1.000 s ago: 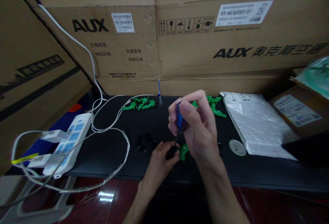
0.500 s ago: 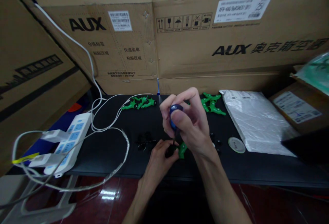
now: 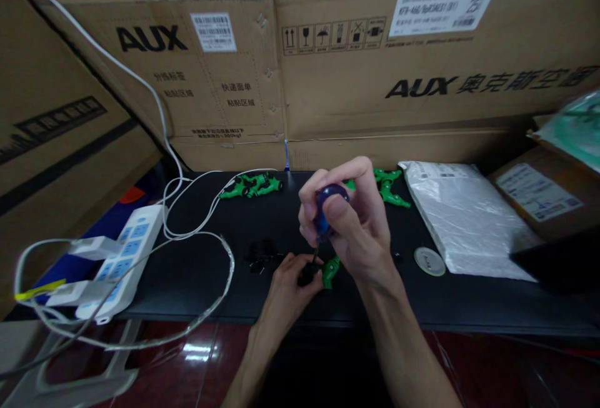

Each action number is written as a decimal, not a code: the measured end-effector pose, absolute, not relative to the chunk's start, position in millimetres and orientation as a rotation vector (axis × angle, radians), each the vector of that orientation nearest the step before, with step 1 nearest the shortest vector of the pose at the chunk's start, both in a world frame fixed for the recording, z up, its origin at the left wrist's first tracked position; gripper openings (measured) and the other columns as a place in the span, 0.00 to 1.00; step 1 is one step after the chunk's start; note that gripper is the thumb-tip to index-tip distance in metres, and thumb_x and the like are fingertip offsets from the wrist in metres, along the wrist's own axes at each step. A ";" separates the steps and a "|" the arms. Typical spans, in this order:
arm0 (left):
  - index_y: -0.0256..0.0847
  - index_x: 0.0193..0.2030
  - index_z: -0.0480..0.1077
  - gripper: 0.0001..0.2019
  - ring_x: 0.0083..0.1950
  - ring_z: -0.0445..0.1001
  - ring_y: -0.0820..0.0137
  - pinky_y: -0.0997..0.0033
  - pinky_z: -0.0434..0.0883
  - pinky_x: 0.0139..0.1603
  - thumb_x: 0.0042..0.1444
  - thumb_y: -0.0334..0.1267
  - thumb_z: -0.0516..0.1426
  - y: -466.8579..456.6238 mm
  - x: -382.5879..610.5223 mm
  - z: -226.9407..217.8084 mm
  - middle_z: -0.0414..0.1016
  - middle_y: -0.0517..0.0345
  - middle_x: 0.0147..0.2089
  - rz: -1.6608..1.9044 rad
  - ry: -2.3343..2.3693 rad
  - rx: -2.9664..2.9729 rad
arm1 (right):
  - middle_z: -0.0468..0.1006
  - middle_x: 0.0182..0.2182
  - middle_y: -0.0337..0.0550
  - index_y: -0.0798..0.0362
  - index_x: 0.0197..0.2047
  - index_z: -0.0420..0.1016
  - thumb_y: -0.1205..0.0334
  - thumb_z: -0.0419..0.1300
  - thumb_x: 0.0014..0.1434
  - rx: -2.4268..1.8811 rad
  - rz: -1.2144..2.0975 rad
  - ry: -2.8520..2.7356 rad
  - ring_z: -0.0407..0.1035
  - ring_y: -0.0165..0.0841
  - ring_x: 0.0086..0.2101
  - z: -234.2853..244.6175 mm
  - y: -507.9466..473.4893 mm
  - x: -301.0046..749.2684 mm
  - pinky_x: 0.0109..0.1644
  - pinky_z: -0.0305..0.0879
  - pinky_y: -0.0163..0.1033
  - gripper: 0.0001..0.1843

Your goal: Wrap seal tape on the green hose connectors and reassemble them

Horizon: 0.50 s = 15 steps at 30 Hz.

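My right hand (image 3: pixel 349 220) is closed around the blue handle of a screwdriver (image 3: pixel 323 211), its thin shaft pointing down. The tip reaches a small black part (image 3: pixel 307 274), though the exact contact is too small to make out. My left hand (image 3: pixel 291 283) pinches that black part against the dark table. A green plastic piece (image 3: pixel 330 272) sticks out to the right of my left fingertips, touching or joined to the black part; I cannot tell which. Left of my hands lies a loose pile of small black parts (image 3: pixel 262 255).
Green and black assemblies (image 3: pixel 253 184) lie at the back, with more green pieces (image 3: pixel 390 188) behind my right hand. A white power strip (image 3: pixel 126 258) with cables sits left. On the right are a round disc (image 3: pixel 429 261), a white package (image 3: pixel 462 220) and a carton (image 3: pixel 539 192).
My right hand and the screwdriver have shifted slightly right, and the handle leans more to the right. My left hand stays on the black part. The whole view has moved a little.
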<state>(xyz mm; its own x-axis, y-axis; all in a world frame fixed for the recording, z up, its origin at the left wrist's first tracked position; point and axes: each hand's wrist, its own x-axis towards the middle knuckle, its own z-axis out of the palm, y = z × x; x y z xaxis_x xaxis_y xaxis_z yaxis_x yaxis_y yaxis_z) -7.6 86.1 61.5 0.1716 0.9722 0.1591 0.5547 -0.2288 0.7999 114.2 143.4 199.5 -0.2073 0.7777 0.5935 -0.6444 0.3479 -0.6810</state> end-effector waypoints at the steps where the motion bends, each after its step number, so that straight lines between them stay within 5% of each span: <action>1: 0.44 0.46 0.78 0.09 0.35 0.75 0.67 0.59 0.73 0.54 0.60 0.28 0.63 86.2 -7.8 61.6 0.82 0.60 0.42 0.914 1.439 1.866 | 0.74 0.34 0.35 0.48 0.45 0.71 0.58 0.63 0.71 -0.165 1.318 -1.237 0.67 0.26 0.26 200.9 143.8 115.1 0.26 0.64 0.32 0.05; 5: 0.45 0.48 0.78 0.10 0.34 0.73 0.68 0.59 0.73 0.53 0.61 0.29 0.62 85.3 -9.1 62.6 0.82 0.61 0.42 0.901 1.438 1.865 | 0.69 0.28 0.35 0.51 0.47 0.75 0.51 0.55 0.75 -0.195 1.392 -1.260 0.59 0.26 0.23 200.8 145.8 116.1 0.24 0.57 0.33 0.14; 7: 0.45 0.48 0.78 0.10 0.35 0.74 0.67 0.61 0.74 0.51 0.61 0.30 0.62 84.8 -9.6 62.6 0.82 0.61 0.42 0.898 1.434 1.862 | 0.67 0.27 0.32 0.48 0.50 0.72 0.53 0.59 0.73 -0.139 1.363 -1.219 0.56 0.25 0.22 197.5 145.2 114.1 0.22 0.54 0.31 0.09; 11: 0.45 0.48 0.77 0.10 0.38 0.76 0.66 0.62 0.74 0.49 0.61 0.29 0.62 84.6 -10.0 61.2 0.81 0.59 0.43 0.910 1.419 1.846 | 0.72 0.34 0.31 0.43 0.47 0.66 0.64 0.67 0.68 -0.155 1.291 -1.186 0.63 0.23 0.23 195.7 141.1 109.5 0.22 0.59 0.29 0.13; 15: 0.44 0.48 0.77 0.10 0.41 0.76 0.65 0.63 0.75 0.50 0.61 0.29 0.62 84.6 -9.8 60.6 0.81 0.58 0.43 0.928 1.409 1.829 | 0.72 0.36 0.37 0.48 0.47 0.71 0.56 0.62 0.72 -0.185 1.310 -1.276 0.69 0.27 0.28 202.1 140.1 109.9 0.27 0.66 0.33 0.06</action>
